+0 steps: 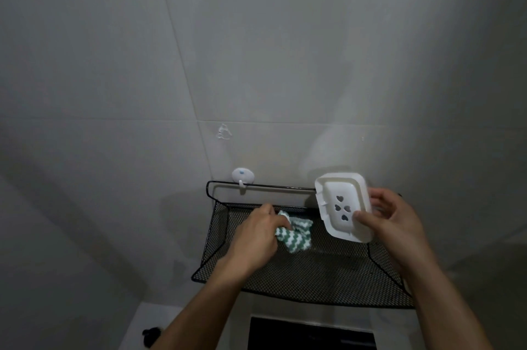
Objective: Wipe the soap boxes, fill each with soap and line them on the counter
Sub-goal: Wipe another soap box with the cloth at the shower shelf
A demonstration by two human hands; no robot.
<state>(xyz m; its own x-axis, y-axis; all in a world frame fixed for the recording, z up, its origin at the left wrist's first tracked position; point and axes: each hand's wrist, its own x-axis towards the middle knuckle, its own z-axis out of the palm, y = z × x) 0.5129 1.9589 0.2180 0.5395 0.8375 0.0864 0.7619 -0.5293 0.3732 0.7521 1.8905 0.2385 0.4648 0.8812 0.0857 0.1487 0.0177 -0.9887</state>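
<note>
My right hand holds a white soap box tilted toward me above the right side of a black mesh shelf. The box's inner tray shows several heart-shaped drain holes and no soap. My thumb lies on its lower rim and my fingers curl behind it. My left hand reaches into the shelf and grips a green-and-white zigzag cloth that lies bunched on the mesh.
The shelf hangs on a grey tiled wall from a white adhesive hook. Below it are a white ledge, a dark rectangular opening and a small black object at the lower left.
</note>
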